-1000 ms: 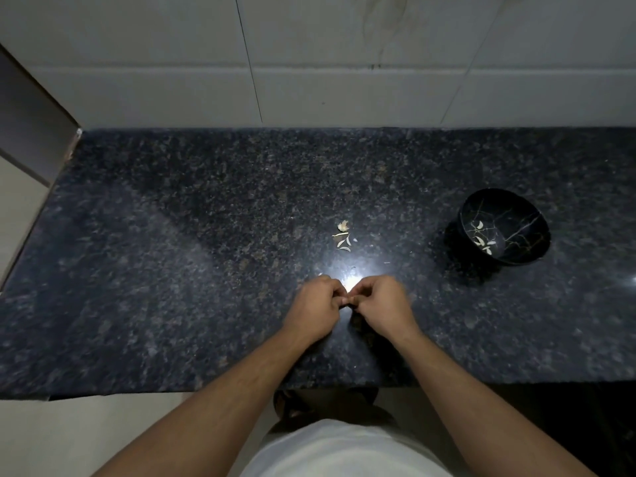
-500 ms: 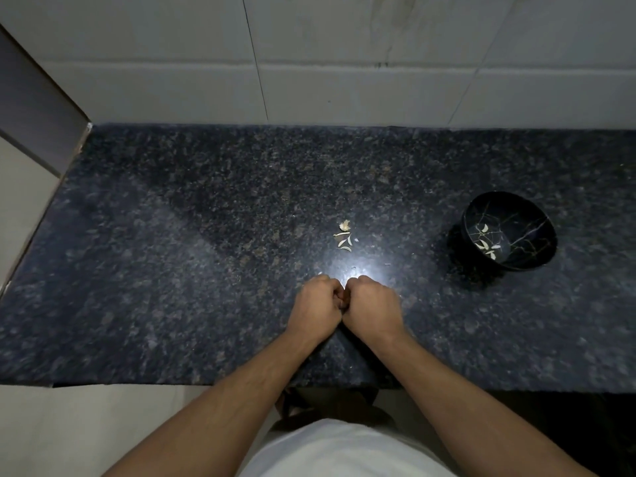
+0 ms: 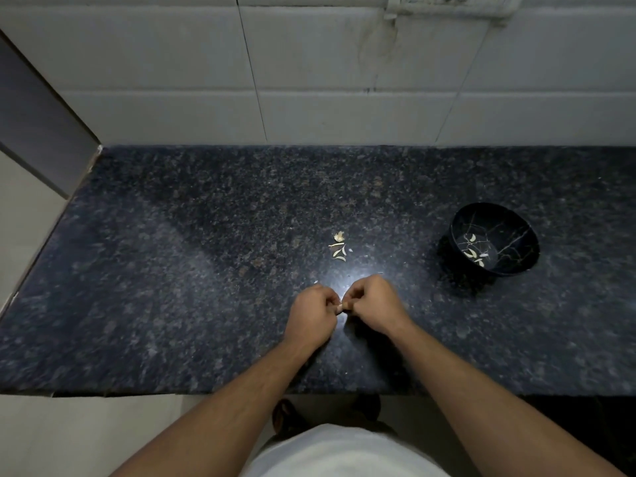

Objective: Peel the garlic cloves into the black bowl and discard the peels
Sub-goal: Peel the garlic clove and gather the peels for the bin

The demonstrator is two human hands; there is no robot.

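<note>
Both hands meet just above the near part of the worktop (image 3: 172, 270), well to the left of the black bowl (image 3: 461, 232) and a little nearer the person. The left hand (image 3: 311, 313) has its fingers curled in, and so does the right hand (image 3: 373, 304); between their fingertips a small pale garlic clove (image 3: 340, 307) is pinched, only a sliver of it showing. Whether its skin is partly off cannot be told, since the fingers cover most of it.

Inside the bowl lie several pale cloves (image 3: 476, 253), so by the look of it a good part of the peeling is done. To the left of the bowl and slightly farther back than the hands sits a little heap of peels (image 3: 339, 246) on the worktop, and a stray flake (image 3: 316, 281) lies just beside the left hand.

Judging from this, the clove in hand is mid-peel and not yet in the bowl. No other unpeeled cloves are in sight, so this may be the last one. The peels are not yet thrown away.
</note>
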